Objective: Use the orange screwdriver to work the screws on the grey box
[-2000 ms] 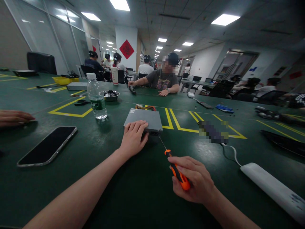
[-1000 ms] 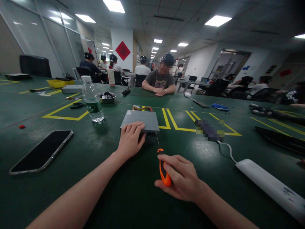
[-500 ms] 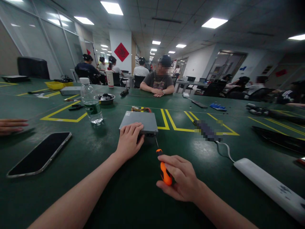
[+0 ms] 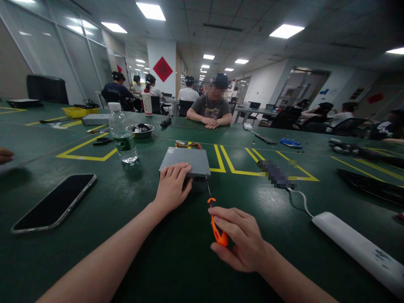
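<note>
A grey metal computer power supply (image 4: 184,159) lies on the green table, its bundle of coloured wires (image 4: 189,145) at the far side. My left hand (image 4: 173,185) grips its near left corner, fingers over the top and thumb down by the front face. In my right hand (image 4: 241,235) is an orange and black screwdriver (image 4: 217,227), pinched around the handle between thumb and fingers. Its thin shaft points away from me, and the tip meets the lower right of the unit's front face. Whatever the tip touches is too small to make out.
Left of the unit stand a water bottle (image 4: 123,141) and a metal bowl (image 4: 142,131) of small dark parts. A smartphone (image 4: 55,204) lies near left, a white power strip (image 4: 353,248) near right. Another person's hand (image 4: 5,155) shows at the left edge; a person (image 4: 211,110) sits opposite.
The screwdriver handle has turned a little in my right hand, its tip staying at the unit. My left hand keeps its place. The other person's hand at the left has drawn back leftward.
</note>
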`<state>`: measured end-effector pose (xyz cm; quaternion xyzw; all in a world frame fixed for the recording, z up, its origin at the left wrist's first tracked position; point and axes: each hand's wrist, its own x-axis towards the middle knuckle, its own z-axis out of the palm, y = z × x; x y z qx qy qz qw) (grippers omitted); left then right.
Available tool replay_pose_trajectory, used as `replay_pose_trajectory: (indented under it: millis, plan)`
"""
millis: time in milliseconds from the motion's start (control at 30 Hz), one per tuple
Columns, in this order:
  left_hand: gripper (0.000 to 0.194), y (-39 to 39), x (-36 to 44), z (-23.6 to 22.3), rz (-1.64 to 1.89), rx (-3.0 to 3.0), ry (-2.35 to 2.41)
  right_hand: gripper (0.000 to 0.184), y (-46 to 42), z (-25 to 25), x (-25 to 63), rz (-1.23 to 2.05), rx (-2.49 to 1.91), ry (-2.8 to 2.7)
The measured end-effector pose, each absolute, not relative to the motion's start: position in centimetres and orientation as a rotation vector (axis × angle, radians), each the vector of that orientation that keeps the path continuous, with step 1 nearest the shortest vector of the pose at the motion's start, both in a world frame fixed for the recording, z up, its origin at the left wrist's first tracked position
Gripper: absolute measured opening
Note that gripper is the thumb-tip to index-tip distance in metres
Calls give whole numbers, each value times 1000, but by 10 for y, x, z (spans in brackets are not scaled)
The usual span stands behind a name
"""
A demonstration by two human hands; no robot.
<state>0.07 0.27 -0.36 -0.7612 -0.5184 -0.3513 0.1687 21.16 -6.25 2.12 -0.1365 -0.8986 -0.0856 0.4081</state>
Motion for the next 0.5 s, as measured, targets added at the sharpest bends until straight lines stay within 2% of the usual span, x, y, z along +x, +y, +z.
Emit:
replay_pose_trajectory:
  millis: [67, 200, 500]
  plan:
    - [30, 3, 1, -4, -998, -2165, -1475, 26, -62, 19, 212, -182, -362, -2245]
    - [30, 3, 0, -6, -997, -2167, -1476, 43, -62, 16, 213, -174, -376, -2267]
    - [30, 4, 0, -5, -1001, -2161, -1472, 29, -64, 22, 211, -278, -334, -2349]
